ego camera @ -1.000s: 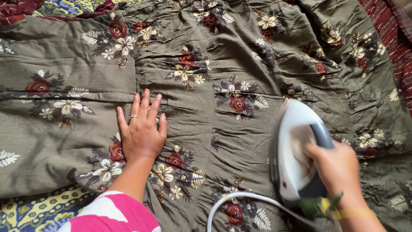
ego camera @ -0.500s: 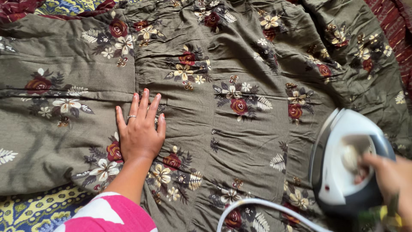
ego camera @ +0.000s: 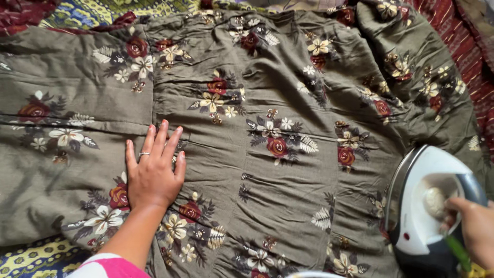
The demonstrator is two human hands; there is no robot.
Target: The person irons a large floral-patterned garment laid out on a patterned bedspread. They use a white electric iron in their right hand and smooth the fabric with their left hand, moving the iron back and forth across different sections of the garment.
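An olive-green garment (ego camera: 267,92) printed with red and cream flowers lies spread flat across the view. My left hand (ego camera: 153,172) presses flat on it at the lower left, fingers together, a ring on one finger. My right hand (ego camera: 473,229) grips the dark handle of a white clothes iron (ego camera: 422,206), which rests soleplate down on the garment at the lower right edge. The iron's white cord (ego camera: 314,275) just shows at the bottom edge.
Under the garment lies a blue and yellow patterned cloth (ego camera: 31,257), showing at the lower left and top left. A dark red striped cloth (ego camera: 473,56) runs along the right side. The garment is creased and bunched at the upper right.
The iron has slid from the middle right of the garment out to the lower right edge. My left hand has stayed flat on the same spot of cloth.
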